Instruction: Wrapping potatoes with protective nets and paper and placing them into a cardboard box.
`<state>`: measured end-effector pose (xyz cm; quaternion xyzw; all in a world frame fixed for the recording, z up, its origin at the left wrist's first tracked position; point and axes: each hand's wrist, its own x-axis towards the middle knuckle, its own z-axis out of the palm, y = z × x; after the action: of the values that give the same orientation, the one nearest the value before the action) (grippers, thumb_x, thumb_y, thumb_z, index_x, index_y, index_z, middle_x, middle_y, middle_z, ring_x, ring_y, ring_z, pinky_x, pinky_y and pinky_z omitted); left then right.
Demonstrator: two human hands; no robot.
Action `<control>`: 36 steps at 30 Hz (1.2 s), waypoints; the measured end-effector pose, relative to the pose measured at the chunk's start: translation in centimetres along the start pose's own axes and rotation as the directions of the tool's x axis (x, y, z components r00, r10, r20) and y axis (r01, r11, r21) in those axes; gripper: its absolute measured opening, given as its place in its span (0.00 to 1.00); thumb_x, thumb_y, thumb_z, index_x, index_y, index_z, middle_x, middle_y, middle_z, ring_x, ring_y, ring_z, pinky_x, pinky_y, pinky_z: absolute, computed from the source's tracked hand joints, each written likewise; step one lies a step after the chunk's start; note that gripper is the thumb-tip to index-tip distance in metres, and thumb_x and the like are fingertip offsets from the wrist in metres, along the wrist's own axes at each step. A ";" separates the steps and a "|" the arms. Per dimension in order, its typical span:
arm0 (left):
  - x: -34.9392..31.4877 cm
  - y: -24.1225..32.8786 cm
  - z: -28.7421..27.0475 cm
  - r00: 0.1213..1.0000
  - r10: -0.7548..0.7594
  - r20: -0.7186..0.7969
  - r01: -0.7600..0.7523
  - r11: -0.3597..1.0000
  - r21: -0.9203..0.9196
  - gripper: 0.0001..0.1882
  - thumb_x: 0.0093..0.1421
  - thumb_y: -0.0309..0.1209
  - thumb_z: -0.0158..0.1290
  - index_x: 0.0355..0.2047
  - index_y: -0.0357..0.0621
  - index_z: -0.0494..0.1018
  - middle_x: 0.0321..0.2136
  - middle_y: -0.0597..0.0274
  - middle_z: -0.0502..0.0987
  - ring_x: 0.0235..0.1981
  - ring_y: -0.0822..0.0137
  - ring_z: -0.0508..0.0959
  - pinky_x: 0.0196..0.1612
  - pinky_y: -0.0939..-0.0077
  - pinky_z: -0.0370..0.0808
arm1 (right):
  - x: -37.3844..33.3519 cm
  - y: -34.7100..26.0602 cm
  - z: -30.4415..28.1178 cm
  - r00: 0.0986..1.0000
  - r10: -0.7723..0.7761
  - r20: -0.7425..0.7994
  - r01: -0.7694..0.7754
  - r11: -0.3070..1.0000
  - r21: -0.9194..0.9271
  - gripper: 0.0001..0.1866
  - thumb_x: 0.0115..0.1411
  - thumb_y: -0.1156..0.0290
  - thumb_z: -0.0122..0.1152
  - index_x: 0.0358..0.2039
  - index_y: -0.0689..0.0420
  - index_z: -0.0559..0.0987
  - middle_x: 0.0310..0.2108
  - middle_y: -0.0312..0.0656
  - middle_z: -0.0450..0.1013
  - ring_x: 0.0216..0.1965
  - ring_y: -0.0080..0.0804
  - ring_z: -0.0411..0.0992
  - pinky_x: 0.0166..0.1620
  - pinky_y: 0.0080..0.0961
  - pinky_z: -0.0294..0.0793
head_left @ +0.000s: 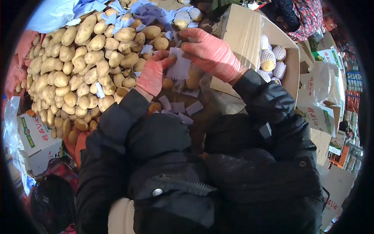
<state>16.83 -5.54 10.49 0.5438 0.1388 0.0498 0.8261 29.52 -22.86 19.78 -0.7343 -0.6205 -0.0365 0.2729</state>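
Both my hands wear pink-red knit gloves and meet just right of a big potato pile (78, 70). Between them hangs a flat, pale lilac foam net sleeve (179, 67). The fingers of my left hand (154, 74) pinch its left edge. My right hand (212, 54) grips it near the upper right, thumb and fingertips close together. Below the right hand sits a potato (193, 80), partly hidden. Several flattened sleeves (178, 107) lie on the ground between my hands and knees. Two netted potatoes (194, 15) rest beyond the hands.
An open cardboard box (290, 74) at right holds several netted potatoes (268, 62). Loose sleeves (146, 12) lie over the pile's far edge. Printed cartons (319, 117) stand farther right, another carton (35, 132) at left. A person in patterned clothing (307, 17) is beyond the box.
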 end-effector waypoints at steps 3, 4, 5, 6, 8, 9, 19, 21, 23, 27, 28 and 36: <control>1.2 -0.5 0.1 1.000 0.026 0.002 -0.026 1.000 -0.006 0.12 0.63 0.28 0.50 0.46 0.36 0.74 0.38 0.64 0.79 0.39 0.73 0.76 0.45 0.76 0.73 | -0.5 0.1 2.1 0.941 0.297 0.164 -0.338 0.869 0.362 0.18 0.54 0.71 0.66 0.46 0.55 0.77 0.47 0.44 0.74 0.48 0.36 0.73 0.51 0.30 0.74; 2.0 -0.6 0.0 0.997 0.078 0.006 -0.078 0.995 0.055 0.12 0.62 0.26 0.50 0.44 0.36 0.75 0.37 0.64 0.79 0.37 0.73 0.75 0.44 0.77 0.72 | -0.8 0.5 3.0 0.864 0.409 0.294 -0.504 0.712 0.489 0.18 0.54 0.72 0.66 0.47 0.55 0.77 0.47 0.43 0.74 0.47 0.34 0.74 0.51 0.29 0.74; 2.9 -1.3 -0.6 0.991 0.120 0.053 -0.127 0.980 0.155 0.12 0.62 0.26 0.50 0.44 0.37 0.76 0.37 0.64 0.79 0.37 0.72 0.76 0.44 0.77 0.72 | -1.0 1.3 3.5 0.877 0.405 0.260 -0.481 0.738 0.474 0.19 0.53 0.72 0.66 0.47 0.53 0.77 0.43 0.44 0.74 0.44 0.33 0.74 0.48 0.29 0.75; 4.3 -2.1 -1.8 0.982 0.158 0.106 -0.180 0.950 0.253 0.12 0.62 0.27 0.50 0.44 0.38 0.76 0.37 0.64 0.79 0.37 0.72 0.76 0.44 0.76 0.72 | -1.1 2.4 3.8 0.890 0.397 0.224 -0.456 0.763 0.458 0.20 0.52 0.72 0.66 0.47 0.52 0.77 0.40 0.44 0.75 0.40 0.33 0.75 0.45 0.28 0.75; 8.2 -5.2 -6.7 0.991 0.100 0.088 -0.132 0.835 0.534 0.12 0.62 0.33 0.52 0.42 0.42 0.78 0.36 0.60 0.80 0.37 0.64 0.78 0.46 0.72 0.73 | -1.2 4.1 3.9 0.922 0.378 0.085 -0.359 0.748 0.558 0.23 0.54 0.74 0.65 0.52 0.49 0.74 0.37 0.42 0.76 0.37 0.28 0.74 0.41 0.27 0.76; 9.7 -6.6 -8.8 1.000 0.029 0.006 -0.024 0.664 0.748 0.14 0.61 0.37 0.53 0.42 0.43 0.77 0.38 0.56 0.80 0.39 0.60 0.78 0.46 0.68 0.74 | -1.1 4.3 2.8 0.819 0.547 0.173 -0.539 0.628 0.561 0.23 0.56 0.75 0.64 0.53 0.51 0.74 0.39 0.38 0.75 0.39 0.24 0.72 0.44 0.25 0.74; 13.5 -21.1 -12.0 0.944 -0.133 -0.303 0.313 0.062 0.948 0.33 0.55 0.49 0.59 0.52 0.43 0.62 0.47 0.41 0.76 0.45 0.46 0.79 0.46 0.58 0.76 | -3.4 6.5 2.9 0.703 0.693 0.161 -0.590 0.441 0.676 0.23 0.60 0.79 0.58 0.56 0.52 0.73 0.44 0.36 0.74 0.43 0.24 0.71 0.48 0.24 0.73; 13.7 -24.3 -17.1 0.903 -0.189 -0.387 0.428 0.297 0.853 0.35 0.55 0.49 0.61 0.55 0.42 0.62 0.47 0.45 0.77 0.44 0.49 0.80 0.45 0.61 0.77 | -1.9 6.2 3.2 0.730 0.656 0.191 -0.599 0.480 0.641 0.21 0.61 0.79 0.58 0.55 0.52 0.75 0.43 0.35 0.74 0.42 0.23 0.71 0.47 0.23 0.73; 12.7 -20.7 -13.7 0.860 -0.409 -0.306 0.505 0.771 0.388 0.36 0.55 0.49 0.62 0.56 0.42 0.63 0.46 0.51 0.77 0.42 0.54 0.80 0.44 0.64 0.77 | -3.7 7.1 3.3 0.732 0.676 0.082 -0.571 0.543 0.616 0.19 0.60 0.80 0.58 0.53 0.53 0.76 0.43 0.37 0.74 0.44 0.26 0.72 0.49 0.24 0.73; 8.0 -10.7 -6.4 0.928 -0.368 -0.060 0.339 0.899 -0.277 0.28 0.59 0.43 0.60 0.55 0.43 0.68 0.44 0.60 0.78 0.39 0.64 0.80 0.43 0.67 0.77 | -3.9 6.2 4.1 0.915 0.322 -0.242 -0.283 0.941 0.184 0.19 0.59 0.78 0.59 0.52 0.55 0.76 0.45 0.44 0.75 0.47 0.37 0.74 0.51 0.26 0.73; 6.6 -8.0 -4.7 0.962 -0.247 -0.114 0.228 0.961 -0.155 0.26 0.61 0.43 0.58 0.55 0.45 0.68 0.46 0.62 0.77 0.43 0.65 0.78 0.45 0.67 0.77 | -2.5 4.4 4.2 0.922 0.288 -0.258 -0.273 0.958 0.091 0.23 0.57 0.74 0.63 0.54 0.57 0.73 0.46 0.50 0.73 0.47 0.46 0.73 0.52 0.29 0.72; 0.4 6.9 6.8 0.996 0.079 0.031 -0.079 0.997 0.004 0.22 0.68 0.44 0.46 0.56 0.44 0.67 0.47 0.57 0.76 0.47 0.57 0.77 0.50 0.61 0.76 | -3.8 -1.9 -6.1 0.819 0.554 0.151 -0.025 -0.229 0.973 0.34 0.62 0.56 0.59 0.65 0.55 0.62 0.61 0.47 0.65 0.59 0.41 0.68 0.55 0.45 0.77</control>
<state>19.58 -8.72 19.22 0.5517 0.1047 0.0736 0.8242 28.62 -28.81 24.19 -0.3778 -0.1696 0.3769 0.8286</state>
